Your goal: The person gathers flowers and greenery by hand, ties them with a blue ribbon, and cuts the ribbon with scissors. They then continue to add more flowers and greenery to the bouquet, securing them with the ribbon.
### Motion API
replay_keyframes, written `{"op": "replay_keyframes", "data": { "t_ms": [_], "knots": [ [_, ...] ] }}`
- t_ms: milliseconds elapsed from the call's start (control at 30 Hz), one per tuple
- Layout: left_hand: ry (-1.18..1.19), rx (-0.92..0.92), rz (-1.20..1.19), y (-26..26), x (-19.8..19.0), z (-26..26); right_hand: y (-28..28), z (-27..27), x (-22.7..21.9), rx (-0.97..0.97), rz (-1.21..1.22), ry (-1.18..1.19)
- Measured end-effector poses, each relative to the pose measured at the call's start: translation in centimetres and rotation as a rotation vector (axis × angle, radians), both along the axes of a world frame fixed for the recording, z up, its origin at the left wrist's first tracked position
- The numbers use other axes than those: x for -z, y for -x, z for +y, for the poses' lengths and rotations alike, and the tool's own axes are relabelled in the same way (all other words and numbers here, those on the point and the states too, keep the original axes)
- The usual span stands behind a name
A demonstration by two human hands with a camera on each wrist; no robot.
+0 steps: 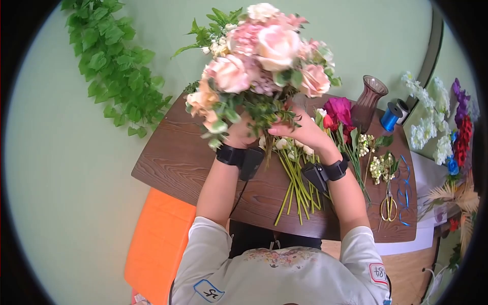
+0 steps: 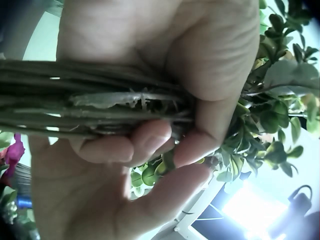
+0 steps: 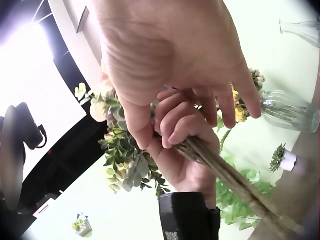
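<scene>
In the head view a bouquet of pale pink and peach roses with greenery is raised over the table. My left hand grips its bundled stems just beneath the leaves. In the left wrist view my left fingers curl round the brown stems, and a translucent strip shows among them. My right hand is beside the left one, its fingers extended and its thumb close to the left fingers. Leafy sprigs surround the grip.
On the wooden table lie white flowers with green stems, magenta blooms, berry sprigs, scissors and blue ribbon. A pinkish glass vase stands behind, near a blue spool. An orange chair adjoins the table's left.
</scene>
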State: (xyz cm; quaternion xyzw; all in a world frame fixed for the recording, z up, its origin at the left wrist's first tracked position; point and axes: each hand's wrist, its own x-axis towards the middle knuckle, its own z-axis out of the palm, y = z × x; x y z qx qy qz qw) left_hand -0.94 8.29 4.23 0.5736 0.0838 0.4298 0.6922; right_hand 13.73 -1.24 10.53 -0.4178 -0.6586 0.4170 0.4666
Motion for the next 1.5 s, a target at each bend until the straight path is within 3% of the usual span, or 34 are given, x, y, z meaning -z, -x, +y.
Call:
{"op": "replay_keyframes", "data": {
  "t_ms": [33, 67, 100, 167, 200, 233, 267, 333, 367, 400, 433, 500, 833, 867, 900, 933, 967, 1000, 1167, 1200, 1300, 1333, 1367, 1467, 1500],
  "knots": [
    [-0.103, -0.147, 0.033, -0.2, 2.1, 1.2, -0.2, 0.6, 0.8, 0.004, 0.000, 0.000],
    [-0.416, -0.434, 0.490, 0.1, 2.4, 1.4, 0.1, 1.0, 1.3, 0.004, 0.032, -0.061],
    [-0.524, -0.385, 0.565, 1.0, 2.6, 1.6, 0.1, 1.3, 1.6, 0.004, 0.063, -0.122],
    [-0.534, -0.387, 0.498, 0.3, 3.0, 1.6, 0.6, -0.1, 0.8, -0.006, 0.083, -0.197],
    [-0.715, -0.563, 0.458, 0.2, 3.1, 1.8, 1.2, -1.1, -0.4, 0.097, -0.065, 0.023],
    [-0.716, -0.563, 0.458, 0.2, 3.3, 2.0, 1.4, -1.6, -0.9, 0.199, -0.211, 0.245],
    [-0.716, -0.569, 0.445, 0.1, 2.7, 2.5, 0.8, 0.1, 2.0, 0.038, -0.058, -0.062],
    [-0.716, -0.581, 0.419, 0.2, 2.5, 1.8, -0.5, 4.2, 8.2, 0.115, -0.071, 0.068],
    [-0.716, -0.587, 0.406, -0.1, 2.8, 1.1, -0.4, 4.7, 8.6, 0.192, -0.083, 0.199],
    [-0.715, -0.593, 0.394, -0.7, 2.4, 1.1, -0.4, 1.5, 4.9, -0.124, 0.200, 0.160],
    [-0.715, -0.600, 0.380, -0.8, 2.9, 0.0, -2.0, 4.6, 9.4, -0.263, 0.479, 0.263],
    [-0.713, -0.613, 0.354, -1.8, 2.5, -0.3, -0.2, 0.7, 6.0, -0.098, 0.307, -0.023],
    [-0.705, -0.676, 0.216, -5.1, 0.9, -2.3, -0.9, 5.1, 9.1, 0.282, -0.289, -0.274],
    [-0.490, -0.617, 0.268, -4.5, -2.4, -4.7, -1.0, 5.6, 9.2, 0.324, -0.355, -0.301],
    [-0.615, -0.537, 0.674, -4.3, -1.6, -2.5, -1.1, 6.0, 9.2, 0.369, -0.421, -0.327],
    [-0.880, -0.659, 0.611, -3.5, -0.5, -1.8, -1.5, 6.4, 9.2, 0.416, -0.487, -0.352],
    [-1.142, -0.776, 0.534, -2.8, 0.5, -1.4, -1.8, 6.1, 7.6, 0.253, -0.373, -0.056],
    [-1.142, -0.768, 0.532, -2.3, 1.1, -1.0, -1.9, 5.9, 7.5, 0.259, -0.373, -0.053],
    [-0.817, -0.359, 0.249, 0.0, 4.1, 1.4, -1.5, 4.9, 7.8, 0.287, -0.329, -0.118],
    [-0.515, -0.507, 0.048, 1.5, 13.7, 9.5, -0.6, 5.9, 7.1, 0.289, -0.319, -0.134],
    [-0.643, -0.502, 0.237, -3.0, 10.3, 5.2, -1.8, 4.0, 8.1, 0.296, -0.288, -0.176],
    [-0.323, -0.178, -0.076, -2.9, 7.7, 2.9, -1.5, 3.8, 8.2, 0.299, -0.279, -0.190],
    [0.169, 0.052, -0.264, -2.5, 9.1, 4.3, -1.0, 4.7, 7.6, 0.302, -0.270, -0.204],
    [0.205, 0.051, -0.371, -3.2, 11.6, 5.2, -1.0, 4.4, 7.6, 0.308, -0.242, -0.248],
    [-0.361, -0.155, 0.052, -2.9, 9.0, 4.1, -0.2, 5.5, 7.0, 0.310, -0.232, -0.262]
  ]
}}
